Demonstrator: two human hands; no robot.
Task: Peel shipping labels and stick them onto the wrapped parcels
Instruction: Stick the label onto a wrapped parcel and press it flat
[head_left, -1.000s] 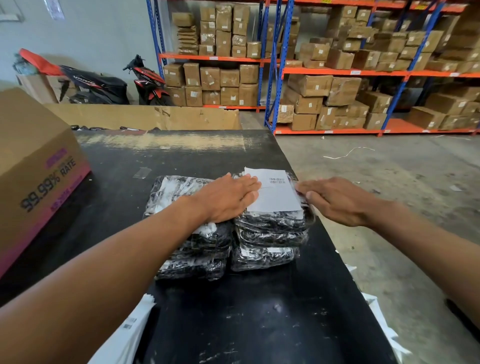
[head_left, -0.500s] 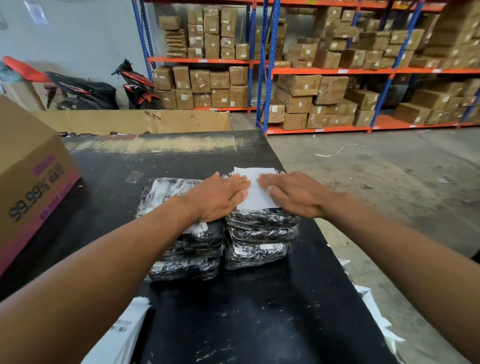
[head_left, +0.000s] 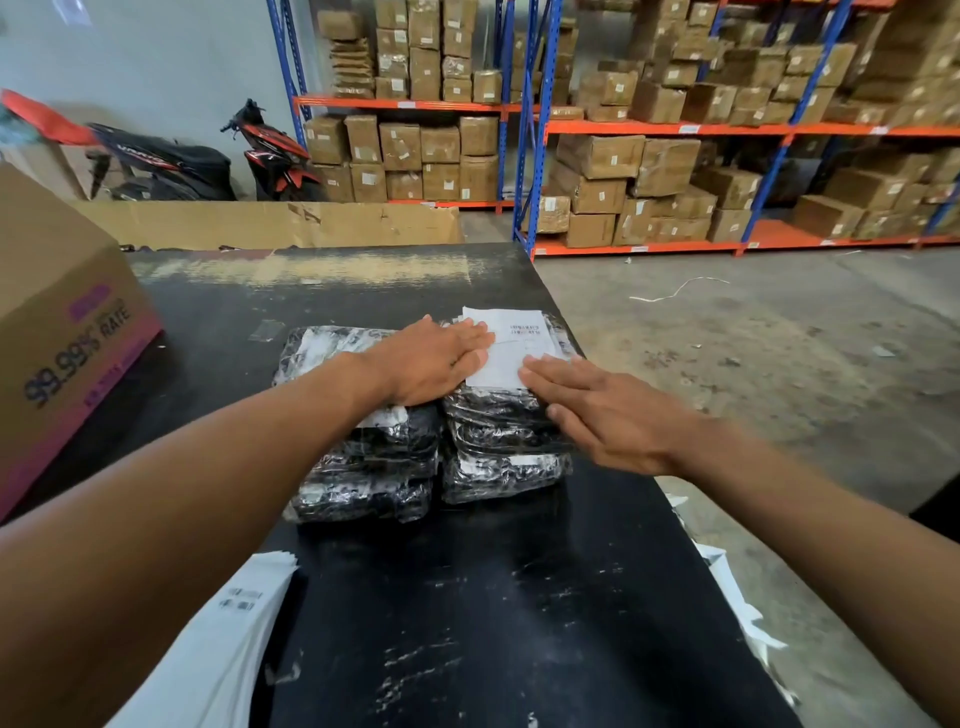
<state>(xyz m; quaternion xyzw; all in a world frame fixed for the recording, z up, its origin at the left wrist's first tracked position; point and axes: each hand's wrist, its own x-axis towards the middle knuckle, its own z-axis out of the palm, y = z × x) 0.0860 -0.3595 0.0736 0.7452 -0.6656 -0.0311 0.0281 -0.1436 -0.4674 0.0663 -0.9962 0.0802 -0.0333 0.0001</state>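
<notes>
Two stacks of black plastic-wrapped parcels sit side by side on the black table (head_left: 467, 597): a left stack (head_left: 363, 467) and a right stack (head_left: 498, 441). A white shipping label (head_left: 511, 345) lies on top of the right stack. My left hand (head_left: 431, 364) lies flat across both stacks, its straight fingertips pressing the label's left edge. My right hand (head_left: 602, 410) lies flat with straight fingers on the label's near right corner and the parcel's side. A pile of white label sheets (head_left: 223, 639) rests at the table's near left.
A large cardboard box (head_left: 62, 332) printed "99.99% RATE" stands at the left. Flat cardboard (head_left: 280, 223) leans behind the table. White paper scraps (head_left: 737, 603) lie on the concrete floor by the right table edge. Shelving racks (head_left: 675, 130) full of boxes and parked scooters (head_left: 171, 161) stand beyond.
My right hand has slid across the label toward me and to the right, uncovering the printed part. My left hand has stayed in place.
</notes>
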